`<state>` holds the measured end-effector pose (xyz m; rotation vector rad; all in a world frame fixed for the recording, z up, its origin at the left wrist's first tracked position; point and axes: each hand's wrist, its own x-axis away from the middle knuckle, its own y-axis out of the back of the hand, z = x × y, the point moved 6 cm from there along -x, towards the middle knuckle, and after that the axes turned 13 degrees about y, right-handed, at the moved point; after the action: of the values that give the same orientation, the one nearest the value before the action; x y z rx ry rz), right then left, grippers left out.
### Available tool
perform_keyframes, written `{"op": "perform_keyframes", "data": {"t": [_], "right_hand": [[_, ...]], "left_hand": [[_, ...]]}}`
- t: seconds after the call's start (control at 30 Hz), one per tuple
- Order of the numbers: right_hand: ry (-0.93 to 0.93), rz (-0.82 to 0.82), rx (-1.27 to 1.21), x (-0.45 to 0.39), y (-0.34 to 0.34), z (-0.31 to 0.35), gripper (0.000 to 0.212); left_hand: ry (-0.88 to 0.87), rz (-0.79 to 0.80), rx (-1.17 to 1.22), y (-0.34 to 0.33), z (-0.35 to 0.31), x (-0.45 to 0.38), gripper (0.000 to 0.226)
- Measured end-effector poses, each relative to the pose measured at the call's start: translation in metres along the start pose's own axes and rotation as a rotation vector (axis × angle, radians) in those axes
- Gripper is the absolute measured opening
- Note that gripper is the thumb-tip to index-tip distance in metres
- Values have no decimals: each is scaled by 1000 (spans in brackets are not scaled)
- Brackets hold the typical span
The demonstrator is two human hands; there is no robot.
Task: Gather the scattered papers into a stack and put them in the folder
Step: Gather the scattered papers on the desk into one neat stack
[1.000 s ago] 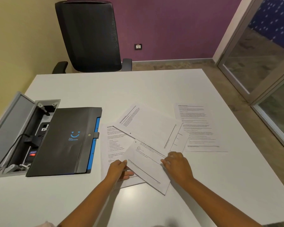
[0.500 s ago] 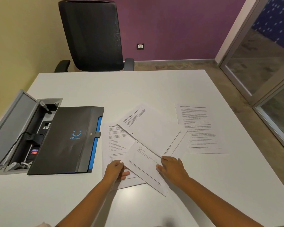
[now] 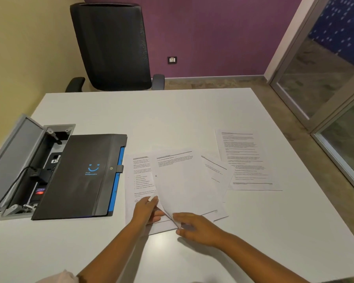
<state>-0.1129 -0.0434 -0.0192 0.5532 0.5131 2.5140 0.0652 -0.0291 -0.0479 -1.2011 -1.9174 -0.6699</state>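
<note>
Several printed white papers lie on the white table point(image 3: 172, 111). A top sheet point(image 3: 182, 180) overlaps a left sheet point(image 3: 139, 174), and another sheet point(image 3: 215, 172) pokes out to its right. One more sheet point(image 3: 243, 158) lies apart at the right. My left hand point(image 3: 146, 209) pinches the near left corner of the top sheet, which curls up there. My right hand point(image 3: 196, 226) rests on the near edge of the overlapped papers, fingers on the curled corner. The dark folder point(image 3: 80, 176) with a blue edge and smile logo lies shut at the left.
An open grey cable box point(image 3: 18, 160) set in the table lies left of the folder, with plugs and a cable inside. A black office chair point(image 3: 112, 45) stands behind the far edge. A glass door point(image 3: 325, 78) is at the right.
The tilted sheets in the middle have been turned and pulled together over the left sheet. Both hands moved to the pile's near edge, and the top sheet's corner now curls up.
</note>
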Motion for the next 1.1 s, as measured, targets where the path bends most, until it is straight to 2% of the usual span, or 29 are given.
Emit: {"op": "perform_keyframes", "data": {"t": [0.13, 0.2, 0.27, 0.37, 0.43, 0.5, 0.6, 0.67, 0.73, 0.77, 0.83, 0.87, 0.9, 0.97, 1.1], "right_hand": [[-20, -29, -97, -1, 3, -1, 46], [-37, -147, -185, 0, 13, -3, 32], [-88, -401, -265, 7, 32, -12, 21], [-269, -866, -289, 34, 69, -36, 17], [-396, -1010, -214, 53, 86, -53, 20], [-504, -1005, -157, 66, 92, -72, 27], [-616, -858, -144, 74, 89, -96, 42], [-669, -761, -130, 75, 87, -106, 48], [-685, -676, -123, 72, 85, -110, 47], [-682, -639, -120, 71, 84, -110, 42], [-666, -561, -75, 70, 80, -108, 15], [-646, -538, -62, 70, 78, -106, 20], [-635, -534, -57, 70, 77, -106, 33], [-613, -546, -78, 71, 76, -104, 44], [-496, -640, -280, 70, 85, -88, 40]], "left_hand": [[6, 10, -90, -12, -1, 3, 19], [9, 14, -113, -16, 0, 4, 25], [17, 24, -111, -17, 0, 4, 34], [37, 31, -79, -14, 1, 6, 38], [93, 76, -33, -13, 7, 9, 37], [202, 201, -84, -18, 21, 17, 36], [249, 346, -316, -25, 34, 29, 40], [208, 315, -349, -28, 30, 25, 45], [177, 255, -303, -30, 24, 21, 40], [151, 236, -277, -34, 19, 20, 35], [57, 176, -327, -41, 7, 20, 30], [8, 118, -383, -43, 1, 21, 29], [-38, 59, -430, -44, -6, 23, 30], [-122, 20, -473, -46, -16, 25, 34], [-265, 48, -409, -40, -29, 38, 40]]}}
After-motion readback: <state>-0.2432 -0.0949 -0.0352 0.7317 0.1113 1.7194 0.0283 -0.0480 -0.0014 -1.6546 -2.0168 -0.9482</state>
